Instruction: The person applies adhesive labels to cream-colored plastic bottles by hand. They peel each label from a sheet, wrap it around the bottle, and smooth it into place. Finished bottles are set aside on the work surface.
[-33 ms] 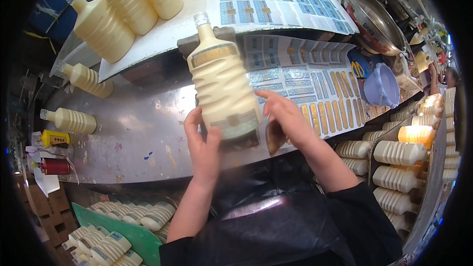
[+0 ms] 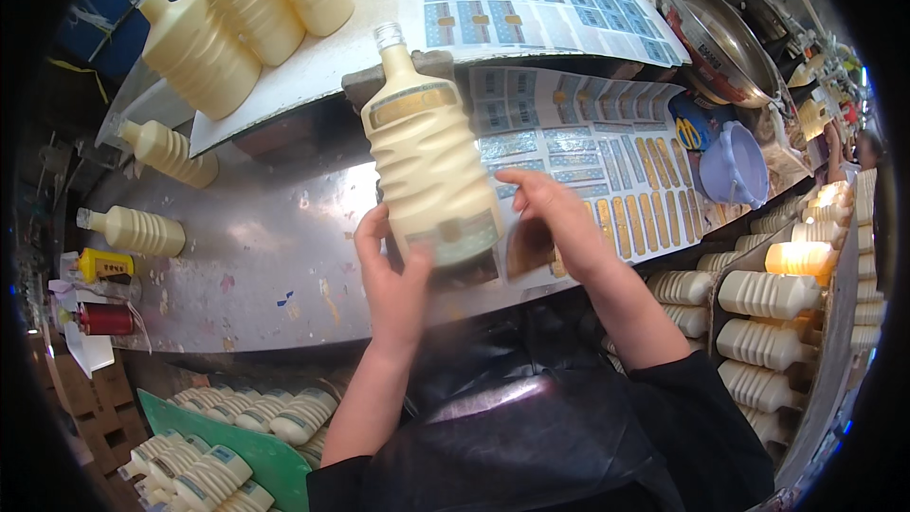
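a stained grey worktable [image 2: 237, 270] with a bright patch of glare [image 2: 363, 187], a white shelf [image 2: 389, 0] behind it

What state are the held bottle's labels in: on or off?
On: bottle shows an upper label and a lower label on its camera-facing side. How firmly: cannot tell.

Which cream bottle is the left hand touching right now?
The cream, ribbed bottle with a clear neck, mid-picture: only it has the left hand at its base. The cream bottles lying at far left sit apart from that hand.
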`<move>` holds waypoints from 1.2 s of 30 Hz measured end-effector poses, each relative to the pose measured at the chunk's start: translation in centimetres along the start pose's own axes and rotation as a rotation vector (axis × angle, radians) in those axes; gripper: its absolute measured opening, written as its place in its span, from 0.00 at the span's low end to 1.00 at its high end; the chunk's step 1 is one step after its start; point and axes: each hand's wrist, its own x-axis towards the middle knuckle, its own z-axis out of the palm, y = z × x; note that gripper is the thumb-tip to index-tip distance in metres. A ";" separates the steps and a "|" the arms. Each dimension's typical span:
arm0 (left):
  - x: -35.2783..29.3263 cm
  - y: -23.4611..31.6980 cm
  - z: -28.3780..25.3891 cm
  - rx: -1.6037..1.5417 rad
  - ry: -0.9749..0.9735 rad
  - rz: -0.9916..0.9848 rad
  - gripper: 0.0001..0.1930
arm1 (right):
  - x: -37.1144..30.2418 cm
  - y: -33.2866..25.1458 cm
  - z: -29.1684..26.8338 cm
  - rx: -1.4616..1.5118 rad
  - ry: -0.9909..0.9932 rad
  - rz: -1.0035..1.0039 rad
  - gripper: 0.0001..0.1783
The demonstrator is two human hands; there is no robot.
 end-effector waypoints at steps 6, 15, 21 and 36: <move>-0.1 -0.1 -0.2 0.128 -0.002 0.043 0.34 | -1.8 -4.1 2.2 -0.570 -0.113 -0.545 0.16; 0.1 -1.0 -0.8 0.032 -0.041 0.056 0.27 | -3.0 -3.5 4.5 -1.067 -0.033 -1.272 0.19; 0.1 -1.4 -0.5 -0.200 0.014 0.086 0.28 | -4.1 -2.5 4.3 -0.910 0.044 -0.848 0.14; 0.8 -1.8 0.5 0.140 0.039 0.198 0.26 | -3.4 1.0 0.9 -0.415 0.186 -0.095 0.14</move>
